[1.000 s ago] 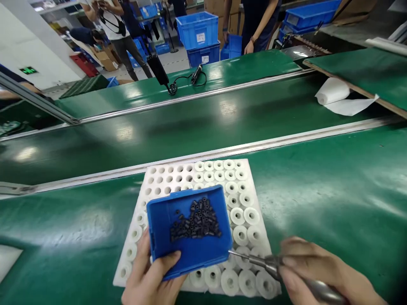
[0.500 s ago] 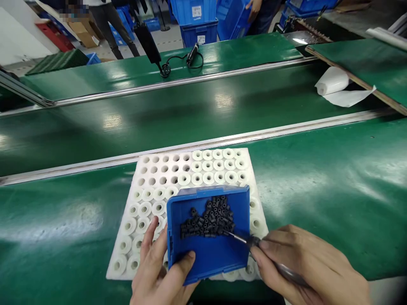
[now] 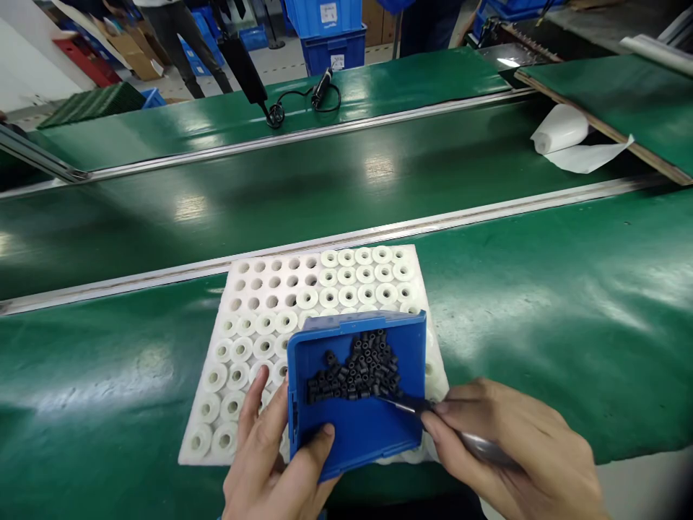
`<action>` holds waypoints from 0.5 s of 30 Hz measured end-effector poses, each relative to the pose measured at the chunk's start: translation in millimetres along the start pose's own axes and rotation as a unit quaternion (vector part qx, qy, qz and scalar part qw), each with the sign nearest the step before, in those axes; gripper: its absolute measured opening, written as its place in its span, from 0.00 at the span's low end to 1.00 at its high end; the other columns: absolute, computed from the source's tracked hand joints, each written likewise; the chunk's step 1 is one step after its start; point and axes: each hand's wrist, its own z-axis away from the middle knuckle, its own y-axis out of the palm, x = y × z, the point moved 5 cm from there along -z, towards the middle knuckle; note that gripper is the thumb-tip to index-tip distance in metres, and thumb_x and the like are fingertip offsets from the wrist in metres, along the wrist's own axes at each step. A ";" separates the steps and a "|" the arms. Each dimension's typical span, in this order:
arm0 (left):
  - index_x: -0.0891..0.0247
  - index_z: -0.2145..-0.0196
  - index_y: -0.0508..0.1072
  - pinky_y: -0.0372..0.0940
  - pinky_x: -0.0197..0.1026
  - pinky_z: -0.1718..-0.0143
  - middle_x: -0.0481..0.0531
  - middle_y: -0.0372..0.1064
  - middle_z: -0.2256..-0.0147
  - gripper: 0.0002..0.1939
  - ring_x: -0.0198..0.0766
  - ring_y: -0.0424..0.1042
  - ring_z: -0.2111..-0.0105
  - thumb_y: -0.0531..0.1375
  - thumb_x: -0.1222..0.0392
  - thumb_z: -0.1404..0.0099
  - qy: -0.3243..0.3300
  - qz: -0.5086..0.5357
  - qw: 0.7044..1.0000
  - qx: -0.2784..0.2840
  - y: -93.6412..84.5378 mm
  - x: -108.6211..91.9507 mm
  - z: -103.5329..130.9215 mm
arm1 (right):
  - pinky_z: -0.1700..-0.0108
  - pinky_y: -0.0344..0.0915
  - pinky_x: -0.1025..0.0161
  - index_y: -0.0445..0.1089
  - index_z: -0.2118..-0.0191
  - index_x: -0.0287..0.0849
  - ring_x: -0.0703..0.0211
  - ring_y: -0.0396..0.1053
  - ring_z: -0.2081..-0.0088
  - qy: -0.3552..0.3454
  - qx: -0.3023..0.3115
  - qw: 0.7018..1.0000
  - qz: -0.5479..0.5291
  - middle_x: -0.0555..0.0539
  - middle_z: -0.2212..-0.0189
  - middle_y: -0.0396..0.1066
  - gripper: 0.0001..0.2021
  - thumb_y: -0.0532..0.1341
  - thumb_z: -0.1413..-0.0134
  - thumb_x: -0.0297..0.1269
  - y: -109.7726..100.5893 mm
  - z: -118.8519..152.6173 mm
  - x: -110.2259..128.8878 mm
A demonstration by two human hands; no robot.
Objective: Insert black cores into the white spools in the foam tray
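My left hand [image 3: 281, 451] is closed on the left side of a small blue bin [image 3: 368, 437], thumb inside over the near wall. The bin is tipped toward me. Many short black tubular pieces [image 3: 368, 368] lie heaped in its upper half. In my right hand [image 3: 512, 444] is a slim pointed tool [image 3: 403, 404] with a thin metal shaft and a dark shiny handle; its tip is at the lower edge of the heap. Beneath the bin lies a white foam tray [image 3: 221, 315] with white flanged round parts [image 3: 238, 375] in many holes; the bin hides part of it.
Green mat covers the bench [image 3: 530, 310]. Beyond a metal rail [image 3: 444, 225] runs a green belt [image 3: 281, 184]. A white roll of sheet [image 3: 563, 131] lies at right. A cabled black device [image 3: 323, 88] rests on the far ledge. Blue crates [image 3: 333, 50] and people stand behind.
The tool tip has shifted slightly left along the heap's lower edge, and my right hand with it. The view has tilted a little. In the background, a person's blue crate has moved mostly out of sight.
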 end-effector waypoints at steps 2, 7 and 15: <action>0.60 0.59 0.80 0.58 0.63 0.26 0.56 0.49 0.24 0.10 0.64 0.52 0.26 0.73 0.66 0.38 0.000 0.003 1.000 0.013 2.3 -2.0 0.1 | 0.68 0.76 0.68 0.71 0.61 0.44 0.63 0.78 0.73 0.004 -0.039 0.999 -0.019 0.51 0.73 0.78 0.07 0.69 0.39 0.26 0.7 5.6 -3.3; 0.60 0.60 0.79 0.63 0.66 0.29 0.55 0.52 0.25 0.11 0.66 0.59 0.29 0.74 0.67 0.39 -0.027 0.014 1.000 -0.006 0.7 -6.4 -1.8 | 0.70 0.76 0.65 0.72 0.59 0.41 0.60 0.78 0.72 0.017 -0.067 0.997 -0.026 0.49 0.73 0.77 0.10 0.69 0.42 0.21 -2.6 23.1 -2.7; 0.61 0.61 0.79 0.63 0.64 0.28 0.51 0.51 0.24 0.12 0.66 0.60 0.29 0.74 0.68 0.40 -0.044 0.019 0.999 -0.004 -1.5 -12.6 -7.8 | 0.68 0.79 0.65 0.75 0.52 0.39 0.58 0.79 0.70 -0.021 0.061 0.996 0.060 0.43 0.68 0.80 0.10 0.68 0.38 0.25 -28.1 37.4 1.6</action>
